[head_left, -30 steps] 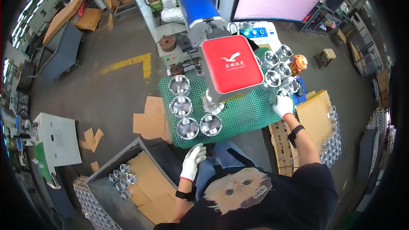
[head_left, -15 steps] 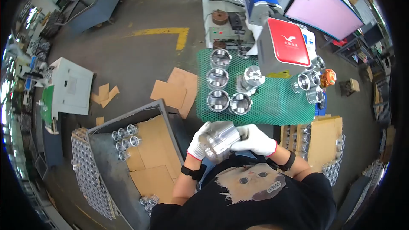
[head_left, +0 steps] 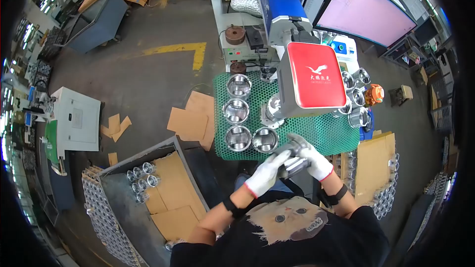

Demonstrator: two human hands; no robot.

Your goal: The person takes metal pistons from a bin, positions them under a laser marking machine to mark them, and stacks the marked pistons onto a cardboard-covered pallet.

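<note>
My left hand [head_left: 267, 172] and my right hand [head_left: 312, 159], both in white gloves, grip one shiny metal piston [head_left: 293, 164] between them, in front of my body. The piston is tilted and partly covered by the fingers. Just beyond the hands lies a green mesh mat [head_left: 316, 136]. On its left side stand several metal pistons [head_left: 238, 138]; one [head_left: 273, 109] sits at the machine, under the red-topped head [head_left: 316, 75]. More pistons [head_left: 357, 117] stand at the mat's right side.
A grey bin [head_left: 179, 152] with cardboard and pistons is at the lower left. At the right lies a cardboard sheet [head_left: 372, 170] beside rows of pistons. A monitor [head_left: 366, 10] and an orange object [head_left: 374, 94] stand beyond the mat.
A second ago my right hand was at a piston on the mat's right side and my left hand was empty. Both now hold a piston, turned since half a second ago. The camera view has shifted.
</note>
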